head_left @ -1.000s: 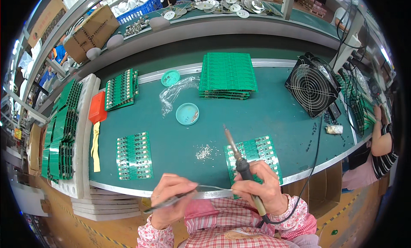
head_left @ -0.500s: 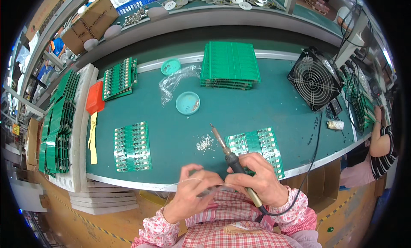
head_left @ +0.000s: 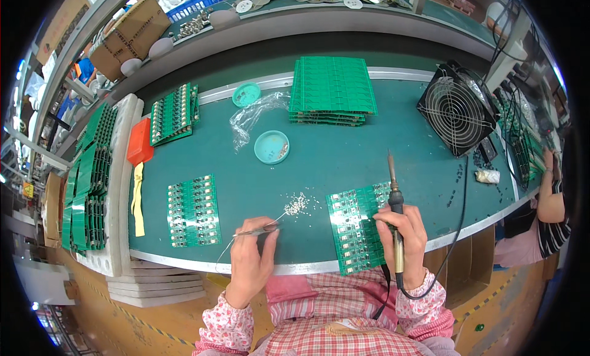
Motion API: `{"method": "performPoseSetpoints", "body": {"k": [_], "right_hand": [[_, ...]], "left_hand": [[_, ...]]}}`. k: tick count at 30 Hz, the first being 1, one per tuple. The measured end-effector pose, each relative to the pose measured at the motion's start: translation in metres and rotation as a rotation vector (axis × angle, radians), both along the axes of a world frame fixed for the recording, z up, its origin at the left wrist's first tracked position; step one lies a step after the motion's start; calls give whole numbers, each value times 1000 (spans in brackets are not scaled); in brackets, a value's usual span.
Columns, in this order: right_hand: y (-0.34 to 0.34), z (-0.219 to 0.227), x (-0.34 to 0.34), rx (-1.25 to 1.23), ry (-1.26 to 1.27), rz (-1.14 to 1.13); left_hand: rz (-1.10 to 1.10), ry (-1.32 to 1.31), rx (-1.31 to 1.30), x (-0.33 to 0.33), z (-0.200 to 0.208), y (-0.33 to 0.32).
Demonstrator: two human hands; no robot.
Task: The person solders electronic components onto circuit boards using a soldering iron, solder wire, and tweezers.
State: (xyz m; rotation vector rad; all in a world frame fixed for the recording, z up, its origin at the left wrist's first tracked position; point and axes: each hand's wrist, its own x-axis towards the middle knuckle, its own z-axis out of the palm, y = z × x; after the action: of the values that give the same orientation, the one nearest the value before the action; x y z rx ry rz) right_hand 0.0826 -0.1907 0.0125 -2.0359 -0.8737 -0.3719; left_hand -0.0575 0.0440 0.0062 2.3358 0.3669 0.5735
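My right hand (head_left: pixel 405 236) is closed around a soldering iron (head_left: pixel 396 199), whose tip points up and away. That hand is over the right side of a green circuit board (head_left: pixel 353 227) at the table's front edge. My left hand (head_left: pixel 252 254) pinches metal tweezers (head_left: pixel 255 231), their thin tip reaching toward a small heap of tiny pale parts (head_left: pixel 297 204). A thin wire (head_left: pixel 222 258), which looks like solder, hangs from the same hand in a curve. To the left lies a second populated circuit board (head_left: pixel 193 211), apart from both hands.
A stack of green boards (head_left: pixel 332 86) stands at the back, a black fan (head_left: pixel 455 113) at its right. Two turquoise dishes, the nearer one (head_left: pixel 271 148), sit by a crumpled clear bag. Red box (head_left: pixel 140 141) and more boards line the left. The iron's cord trails right; another person sits there.
My hands have moved apart from where they met at my chest. The right hand and iron went right, over the board, which has shifted nearer; the left brought the tweezers toward the heap.
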Motion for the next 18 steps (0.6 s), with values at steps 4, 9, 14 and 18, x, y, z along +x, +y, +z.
{"method": "performPoseSetpoints", "body": {"k": [4,9,14,18], "right_hand": [[-3,-4,0,15,40,-30],[-3,-6,0,9,51,-28],[-1,-4,1,22,45,-36],[-2,-7,2,18,42,-41]], "left_hand": [[0,-4,-130,6,0,7],[-37,-20,-129,12,-1,13],[87,-73,-230,15,-6,14],[103,-41,-244,13,-6,12]]}}
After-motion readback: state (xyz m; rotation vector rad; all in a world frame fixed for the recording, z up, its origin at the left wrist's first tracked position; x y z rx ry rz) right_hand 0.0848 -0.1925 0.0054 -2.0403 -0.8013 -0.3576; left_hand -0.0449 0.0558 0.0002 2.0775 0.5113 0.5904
